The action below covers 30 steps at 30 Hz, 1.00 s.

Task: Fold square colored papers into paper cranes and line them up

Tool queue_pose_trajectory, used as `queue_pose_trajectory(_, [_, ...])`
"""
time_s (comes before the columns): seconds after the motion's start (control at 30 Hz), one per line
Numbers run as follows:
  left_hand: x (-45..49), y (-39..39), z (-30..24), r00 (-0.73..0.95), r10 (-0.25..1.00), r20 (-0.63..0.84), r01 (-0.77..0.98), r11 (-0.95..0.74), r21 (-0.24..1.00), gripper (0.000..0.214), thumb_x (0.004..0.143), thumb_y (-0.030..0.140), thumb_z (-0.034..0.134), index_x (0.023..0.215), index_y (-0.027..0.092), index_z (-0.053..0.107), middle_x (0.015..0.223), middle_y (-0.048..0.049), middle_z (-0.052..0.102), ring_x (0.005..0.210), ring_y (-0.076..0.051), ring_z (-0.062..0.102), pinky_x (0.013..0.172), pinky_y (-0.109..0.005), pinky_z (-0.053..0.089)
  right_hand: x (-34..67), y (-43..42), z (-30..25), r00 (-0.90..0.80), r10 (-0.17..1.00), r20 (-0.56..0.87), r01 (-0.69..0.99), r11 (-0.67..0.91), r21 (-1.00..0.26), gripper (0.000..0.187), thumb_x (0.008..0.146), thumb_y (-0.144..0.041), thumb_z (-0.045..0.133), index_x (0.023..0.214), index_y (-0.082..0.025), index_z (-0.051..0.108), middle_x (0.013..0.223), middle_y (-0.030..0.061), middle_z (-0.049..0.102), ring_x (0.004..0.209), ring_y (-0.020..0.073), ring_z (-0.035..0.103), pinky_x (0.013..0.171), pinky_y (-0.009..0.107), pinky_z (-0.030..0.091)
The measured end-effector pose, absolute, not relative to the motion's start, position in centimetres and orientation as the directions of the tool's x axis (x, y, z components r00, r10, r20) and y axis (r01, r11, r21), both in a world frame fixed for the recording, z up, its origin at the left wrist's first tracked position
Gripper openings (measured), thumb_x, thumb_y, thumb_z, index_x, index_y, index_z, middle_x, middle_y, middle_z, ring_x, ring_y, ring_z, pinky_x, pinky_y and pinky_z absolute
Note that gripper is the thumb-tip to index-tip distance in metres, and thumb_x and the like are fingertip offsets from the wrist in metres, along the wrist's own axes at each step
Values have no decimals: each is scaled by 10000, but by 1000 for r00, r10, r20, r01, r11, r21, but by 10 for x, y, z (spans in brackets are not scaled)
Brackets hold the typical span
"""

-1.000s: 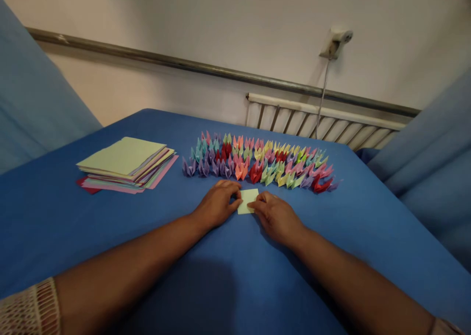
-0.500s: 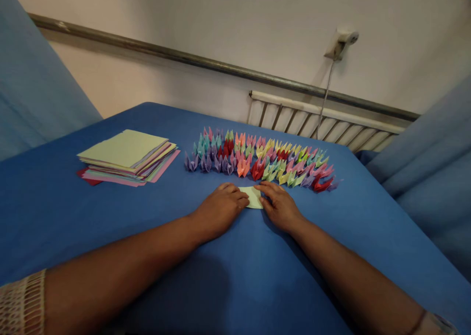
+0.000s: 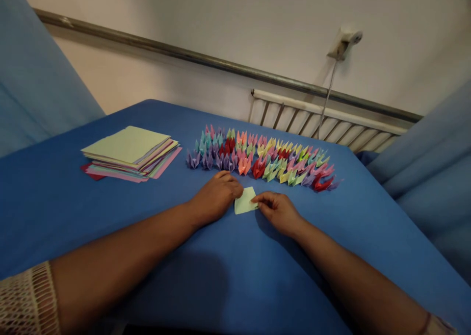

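Note:
A small pale green piece of folded paper (image 3: 244, 203) rests on the blue cloth in front of me. Between its thumb and forefinger, my right hand (image 3: 276, 210) pinches the right corner of this paper. My left hand (image 3: 218, 196) has its fingers curled at the upper left edge of the paper, and the fingertips are partly hidden. Just beyond both hands stand rows of folded paper cranes (image 3: 259, 168) in purple, teal, red, pink, yellow and green.
A stack of coloured paper sheets (image 3: 127, 144), pale yellow-green on top, lies to the left on the blue-covered table (image 3: 176, 281). Behind the table are a radiator (image 3: 290, 110), a metal rail (image 3: 191, 55) and a wall fixture with a cord (image 3: 343, 44). Blue curtains (image 3: 33, 75) hang at both sides.
The paper has turned and shifted slightly left and towards me. My right hand has gone from lying along its edge to pinching a corner; my left hand has moved slightly away and left.

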<state>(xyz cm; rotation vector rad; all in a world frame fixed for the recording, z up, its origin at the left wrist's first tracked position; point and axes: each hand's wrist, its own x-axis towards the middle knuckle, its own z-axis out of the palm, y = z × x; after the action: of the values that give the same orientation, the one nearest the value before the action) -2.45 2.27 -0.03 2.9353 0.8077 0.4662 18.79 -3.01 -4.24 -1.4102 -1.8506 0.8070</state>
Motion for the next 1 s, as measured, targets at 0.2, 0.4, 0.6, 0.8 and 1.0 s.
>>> queue_pose_trajectory(0.2, [-24,22,-1,847,469,250,449,-883,135,214,921,191,499,971,214,706,1141,-46,681,1078,-227,550,996,-419,344,186,-39,-40,-292,948,127,495,263,-828,274,813,-105,517,1005,-197,689,784,-1,640,653,112,555,625,232,450])
queue_pose_trajectory(0.4, [-24,22,-8,788,577,215,530,-813,241,263,909,161,464,1016,203,700,1169,-63,638,989,-203,607,836,-316,473,193,-28,-32,-347,885,310,607,464,-645,236,815,-79,573,948,-232,694,877,23,582,808,147,575,736,281,477])
queue_pose_trajectory(0.6, [-20,32,-16,751,599,277,482,-785,389,287,846,69,443,951,164,694,1153,-68,646,1051,-164,613,918,-282,478,187,-39,-23,-446,835,322,650,550,-525,156,831,-118,611,916,-232,676,943,38,593,888,175,558,777,311,470])
queue_pose_trajectory(0.8, [-27,27,0,783,597,177,486,-764,424,270,801,63,470,922,162,690,1183,-76,655,1116,-182,592,1007,-329,430,185,-38,-31,-401,868,294,649,495,-577,58,885,-220,604,876,-208,659,867,29,607,825,159,573,764,296,465])
queue_pose_trajectory(1.0, [-29,20,2,739,654,158,522,-706,479,78,809,197,584,859,174,639,1141,-73,642,1102,-214,580,972,-357,441,187,-36,-29,-419,855,306,624,515,-588,92,911,-226,569,889,-211,657,870,28,618,825,153,581,766,289,462])
